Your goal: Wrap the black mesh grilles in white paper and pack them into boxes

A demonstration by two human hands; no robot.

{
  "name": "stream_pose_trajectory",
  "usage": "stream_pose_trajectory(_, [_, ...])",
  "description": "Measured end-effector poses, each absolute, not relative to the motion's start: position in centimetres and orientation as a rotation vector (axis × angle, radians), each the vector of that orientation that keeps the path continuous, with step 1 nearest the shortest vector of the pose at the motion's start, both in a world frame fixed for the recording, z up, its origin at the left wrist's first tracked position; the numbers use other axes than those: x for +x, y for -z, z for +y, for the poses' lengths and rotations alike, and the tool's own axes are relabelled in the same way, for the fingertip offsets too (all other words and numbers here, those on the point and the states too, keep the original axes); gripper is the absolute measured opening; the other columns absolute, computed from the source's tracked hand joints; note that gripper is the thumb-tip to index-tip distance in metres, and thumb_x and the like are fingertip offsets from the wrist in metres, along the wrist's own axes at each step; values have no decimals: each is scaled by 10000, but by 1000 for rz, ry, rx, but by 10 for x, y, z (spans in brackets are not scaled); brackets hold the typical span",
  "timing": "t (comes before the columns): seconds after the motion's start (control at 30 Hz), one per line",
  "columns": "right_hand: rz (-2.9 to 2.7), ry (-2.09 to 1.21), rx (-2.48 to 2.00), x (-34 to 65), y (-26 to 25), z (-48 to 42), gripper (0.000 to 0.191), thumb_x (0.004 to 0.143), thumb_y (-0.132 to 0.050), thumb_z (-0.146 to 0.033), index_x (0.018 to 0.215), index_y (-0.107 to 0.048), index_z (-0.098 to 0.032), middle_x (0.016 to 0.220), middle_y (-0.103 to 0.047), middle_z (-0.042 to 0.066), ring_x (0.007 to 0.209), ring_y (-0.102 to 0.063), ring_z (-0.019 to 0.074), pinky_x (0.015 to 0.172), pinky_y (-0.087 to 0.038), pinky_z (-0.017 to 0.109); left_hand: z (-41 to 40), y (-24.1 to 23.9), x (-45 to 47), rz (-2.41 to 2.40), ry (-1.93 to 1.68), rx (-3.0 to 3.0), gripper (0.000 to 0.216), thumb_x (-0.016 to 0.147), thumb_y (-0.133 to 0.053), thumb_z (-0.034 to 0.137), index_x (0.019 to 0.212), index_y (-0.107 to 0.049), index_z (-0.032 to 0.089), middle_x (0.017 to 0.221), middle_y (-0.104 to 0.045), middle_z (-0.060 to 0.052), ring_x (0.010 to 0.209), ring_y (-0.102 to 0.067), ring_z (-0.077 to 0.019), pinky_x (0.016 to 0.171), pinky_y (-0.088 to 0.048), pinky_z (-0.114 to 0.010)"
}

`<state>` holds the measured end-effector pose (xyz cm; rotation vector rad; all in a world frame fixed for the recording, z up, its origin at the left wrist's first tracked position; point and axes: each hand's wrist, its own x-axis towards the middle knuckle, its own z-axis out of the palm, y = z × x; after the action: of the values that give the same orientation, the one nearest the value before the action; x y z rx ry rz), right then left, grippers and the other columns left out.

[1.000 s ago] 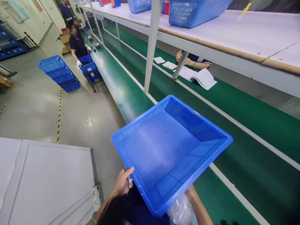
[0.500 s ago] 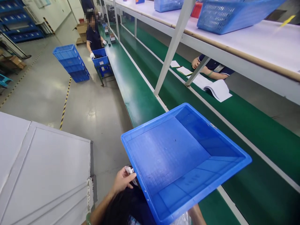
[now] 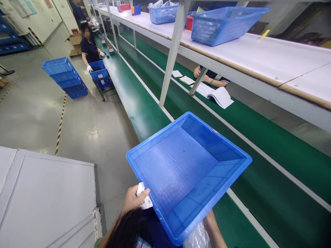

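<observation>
A large, shallow blue plastic bin (image 3: 178,168) is tilted toward me over the near side of the green bench, its inside bare but for a small dark speck. At its left rim my left hand (image 3: 132,199) is closed, the thumb pressing a white printed paper slip (image 3: 145,198) close against the bin's edge. My right hand (image 3: 209,220) reaches up under the near right side of the bin; its fingers are hidden behind the wall. Crumpled clear plastic (image 3: 198,237) shows below the bin, beside the right wrist. Dark hair partly covers my left forearm.
A long green bench (image 3: 144,113) runs away ahead, with a white upper shelf (image 3: 248,51) carrying blue baskets (image 3: 219,26). Across it, a person's arms rest by papers (image 3: 219,96). Another gloved person stands by stacked blue crates (image 3: 66,77). A white cabinet (image 3: 51,199) stands left.
My view has swung right, so the surroundings and bin sit farther left. The paper slip in my left hand now shows more of its printed face.
</observation>
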<state>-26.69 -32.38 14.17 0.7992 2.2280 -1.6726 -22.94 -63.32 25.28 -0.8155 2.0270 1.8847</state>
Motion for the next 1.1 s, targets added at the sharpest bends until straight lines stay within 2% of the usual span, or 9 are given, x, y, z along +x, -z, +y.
stream_pose_trajectory(0.13, [2396,1387,1011,-266,-201,-317,968,697,-301,-862,1157,-600,-65,1008,-645,207,1014,-593,377,840,-500,469,-650,-237,-219,2015,-1859,-833,632,590,-604,773,625,-508,149,549,-490,-15,503,-430,-115,469,-341,-224])
stream_pose_trajectory(0.2, [2480,1228,858,-269,-230,-322,910,716,-336,-818,1236,-564,-107,1012,-653,180,1010,-596,368,862,-478,469,-652,-239,-217,2033,-1847,-831,643,583,-605,784,617,-513,148,528,-486,-12,480,-421,-110,453,-327,-222])
stream_pose_trajectory(0.3, [2441,1041,602,-276,-251,-340,775,625,-442,-771,1021,-615,-129,882,-666,167,933,-618,366,829,-480,419,-646,-252,-222,2046,-1835,-804,630,580,-633,762,604,-521,142,532,-499,-17,496,-431,-111,474,-335,-222])
stream_pose_trajectory(0.4, [2445,936,583,-282,-251,-354,621,631,-334,-718,815,-556,-168,821,-652,168,829,-631,344,729,-478,387,-636,-262,-233,2090,-1852,-806,572,618,-660,692,607,-519,137,548,-487,-9,521,-418,-105,511,-339,-223])
stream_pose_trajectory(0.6, [2566,861,680,-284,-243,-360,454,707,-349,-547,839,-550,-163,829,-653,161,804,-631,295,681,-454,318,-610,-262,-240,2213,-1832,-793,515,657,-661,608,554,-432,159,525,-392,22,520,-341,-91,501,-299,-227])
stream_pose_trajectory(0.83, [2563,1148,623,-272,-231,-376,561,675,-401,-668,791,-589,-153,721,-641,157,695,-627,319,635,-470,366,-529,-280,-262,1634,-1923,-127,457,610,-759,545,641,-577,126,606,-558,-28,533,-459,-114,503,-370,-237])
stream_pose_trajectory(0.97, [2514,1528,650,-267,-233,-349,641,735,-441,-710,912,-672,-139,926,-674,137,884,-636,307,793,-490,360,-539,-297,-290,1469,-2157,-275,529,559,-796,580,686,-625,95,641,-627,-64,555,-541,-134,555,-448,-247])
stream_pose_trajectory(1.03, [2557,1584,736,-271,-231,-325,664,743,-431,-724,900,-678,-128,977,-666,138,971,-612,315,848,-470,358,-552,-303,-297,1364,-2243,-283,513,557,-826,539,742,-675,85,757,-686,-113,627,-605,-161,609,-486,-257])
stream_pose_trajectory(1.1, [2612,1497,840,-278,-225,-298,680,754,-395,-727,882,-672,-120,908,-666,133,926,-614,315,816,-466,366,-559,-306,-298,1253,-2291,-233,454,589,-836,484,812,-712,109,916,-708,-133,752,-655,-190,705,-516,-276])
